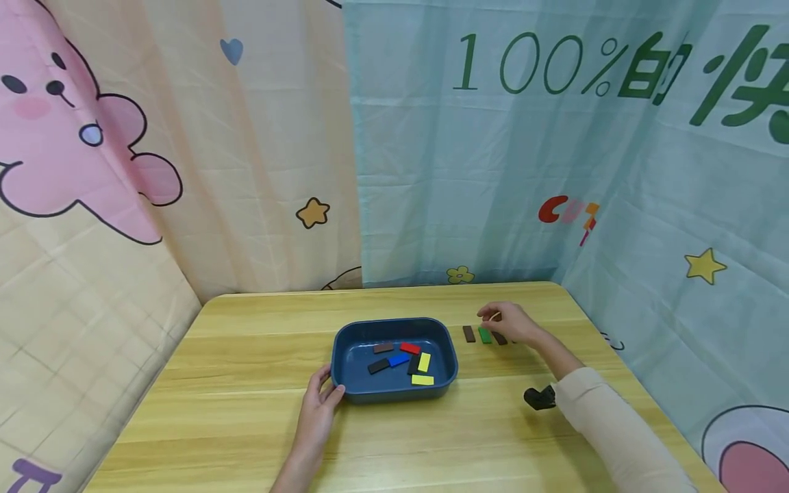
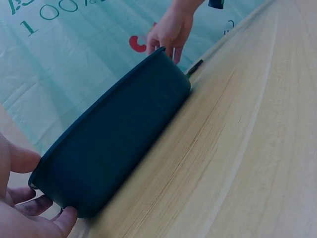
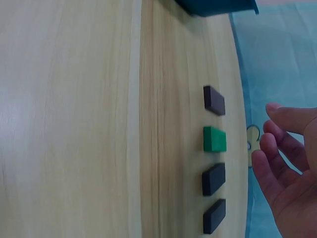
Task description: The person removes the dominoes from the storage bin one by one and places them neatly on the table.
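Left hand grips the tub; right hand, empty, fingers loose, could jostle close-set blocks by dipping low.

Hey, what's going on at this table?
A person is handling small blocks. Their left hand holds a blue tray at its corner, with several loose coloured blocks lying inside. Their right hand hovers by a row of four blocks, one green and three dark, on the table beside the tray. That hand appears empty.
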`<state>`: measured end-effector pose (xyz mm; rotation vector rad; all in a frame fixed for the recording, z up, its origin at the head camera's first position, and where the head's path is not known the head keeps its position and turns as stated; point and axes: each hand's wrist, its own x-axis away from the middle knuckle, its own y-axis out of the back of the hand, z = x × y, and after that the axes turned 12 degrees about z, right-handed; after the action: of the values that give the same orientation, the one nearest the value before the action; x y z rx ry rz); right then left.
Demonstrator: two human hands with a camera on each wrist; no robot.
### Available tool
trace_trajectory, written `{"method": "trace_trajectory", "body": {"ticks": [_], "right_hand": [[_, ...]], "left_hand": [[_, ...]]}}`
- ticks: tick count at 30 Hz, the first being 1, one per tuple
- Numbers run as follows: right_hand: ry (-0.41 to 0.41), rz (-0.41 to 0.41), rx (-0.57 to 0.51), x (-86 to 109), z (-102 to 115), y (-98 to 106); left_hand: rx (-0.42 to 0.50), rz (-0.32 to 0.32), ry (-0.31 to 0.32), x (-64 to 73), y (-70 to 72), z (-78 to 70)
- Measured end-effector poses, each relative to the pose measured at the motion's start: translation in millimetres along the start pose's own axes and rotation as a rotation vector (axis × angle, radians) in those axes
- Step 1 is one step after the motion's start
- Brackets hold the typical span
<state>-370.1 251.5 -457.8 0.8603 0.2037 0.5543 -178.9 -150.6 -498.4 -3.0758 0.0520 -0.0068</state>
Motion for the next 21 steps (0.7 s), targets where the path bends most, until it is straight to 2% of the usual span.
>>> {"method": "trace_trajectory", "body": {"ticks": [21], "right_hand": [[0.249, 0.101, 0.061, -29.7, 65, -22]], "left_hand": [[-0.002, -0.016, 0.016, -2.3, 0.0, 1.1]]}}
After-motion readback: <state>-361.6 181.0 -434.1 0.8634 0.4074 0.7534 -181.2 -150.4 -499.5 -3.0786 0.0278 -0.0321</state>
